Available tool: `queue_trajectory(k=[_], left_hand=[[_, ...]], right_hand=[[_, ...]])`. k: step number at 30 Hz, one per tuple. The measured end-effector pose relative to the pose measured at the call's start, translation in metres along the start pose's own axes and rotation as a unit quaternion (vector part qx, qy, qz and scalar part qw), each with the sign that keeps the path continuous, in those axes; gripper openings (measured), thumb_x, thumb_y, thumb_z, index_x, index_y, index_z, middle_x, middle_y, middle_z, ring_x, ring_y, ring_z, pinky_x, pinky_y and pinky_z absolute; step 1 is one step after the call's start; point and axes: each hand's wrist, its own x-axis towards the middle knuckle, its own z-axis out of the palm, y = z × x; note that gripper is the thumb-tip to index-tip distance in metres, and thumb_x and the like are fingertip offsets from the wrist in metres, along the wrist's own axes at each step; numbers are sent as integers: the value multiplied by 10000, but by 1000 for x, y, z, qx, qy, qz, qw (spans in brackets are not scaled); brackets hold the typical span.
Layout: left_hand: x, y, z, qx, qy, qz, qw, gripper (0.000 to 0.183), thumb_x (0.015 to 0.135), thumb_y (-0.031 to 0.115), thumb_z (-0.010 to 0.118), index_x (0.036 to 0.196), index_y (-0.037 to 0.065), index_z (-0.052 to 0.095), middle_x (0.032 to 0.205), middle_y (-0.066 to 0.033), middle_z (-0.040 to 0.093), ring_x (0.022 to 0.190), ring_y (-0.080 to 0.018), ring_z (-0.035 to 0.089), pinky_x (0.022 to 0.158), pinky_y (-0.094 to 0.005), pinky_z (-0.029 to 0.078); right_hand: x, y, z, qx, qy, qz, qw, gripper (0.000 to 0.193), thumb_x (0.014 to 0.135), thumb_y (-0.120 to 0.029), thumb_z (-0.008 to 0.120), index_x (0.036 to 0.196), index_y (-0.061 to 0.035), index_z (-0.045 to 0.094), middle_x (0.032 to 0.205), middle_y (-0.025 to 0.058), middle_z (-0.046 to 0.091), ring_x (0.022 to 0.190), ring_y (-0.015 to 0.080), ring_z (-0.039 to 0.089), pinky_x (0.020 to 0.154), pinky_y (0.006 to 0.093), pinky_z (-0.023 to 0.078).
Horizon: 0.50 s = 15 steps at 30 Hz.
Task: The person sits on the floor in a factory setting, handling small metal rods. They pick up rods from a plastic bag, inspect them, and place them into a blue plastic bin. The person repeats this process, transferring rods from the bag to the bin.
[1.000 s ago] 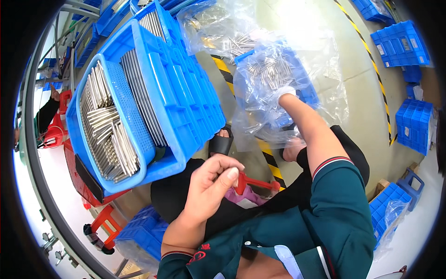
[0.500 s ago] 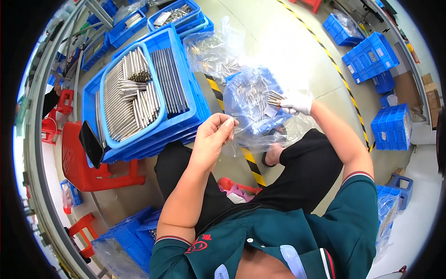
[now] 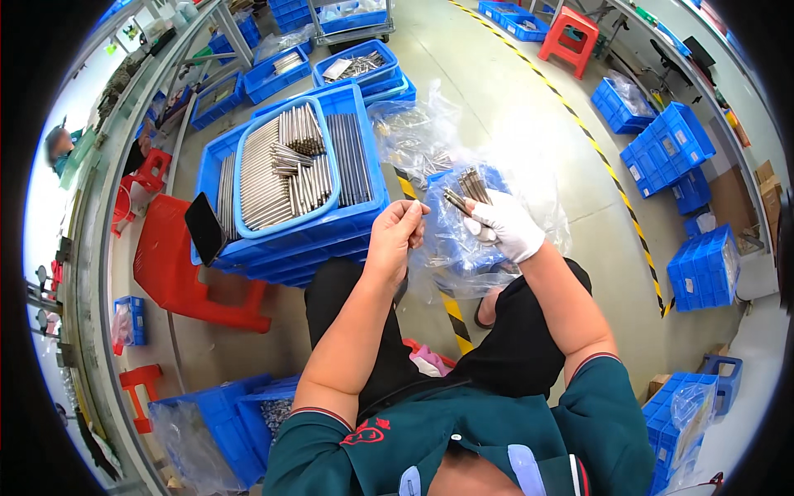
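Note:
My right hand (image 3: 506, 225), in a white glove, is closed round a bundle of short metal rods (image 3: 463, 194) over the plastic-lined blue bin (image 3: 447, 258) between my knees. My bare left hand (image 3: 395, 236) is just left of the bundle, thumb and forefinger pinched together. Whatever lies in that pinch, if anything, is too small to make out. To the left, a light-blue tray (image 3: 241, 192) of neatly laid silvery rods (image 3: 269, 186) rests on a stack of blue crates (image 3: 331, 241). Dark rods (image 3: 351, 161) lie in the top crate beside it.
A black phone-like slab (image 3: 204, 229) leans at the crate's near left corner, beside a red stool (image 3: 169, 256). Clear plastic bags (image 3: 413, 124) with loose metal parts lie beyond the bin. Blue crates (image 3: 666, 145) stand at the right, past yellow-black floor tape (image 3: 608, 153).
My right hand has come up and leftward from the bin, and a thicker bundle of rods now shows in it. My left hand stays pinched. The whole view has shifted.

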Motion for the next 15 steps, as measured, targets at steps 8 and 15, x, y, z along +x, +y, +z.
queue_trajectory(k=[8, 15], left_hand=[[1, 5, -11, -68, -19, -21, 997, 212, 945, 221, 550, 922, 13, 586, 640, 0, 485, 548, -87, 412, 529, -244, 351], [5, 3, -16, -60, -22, -58, 996, 210, 943, 222, 556, 889, 22, 590, 645, -12, 506, 549, -92, 421, 527, -250, 358]], right_hand=[[12, 2, 23, -368, 60, -97, 923, 247, 861, -264, 611, 866, -24, 551, 682, 44, 531, 633, 137, 492, 586, 297, 411], [17, 3, 21, -471, 47, -153, 868, 219, 864, -233, 604, 890, -24, 544, 716, 122, 507, 651, 229, 491, 623, 348, 411]])
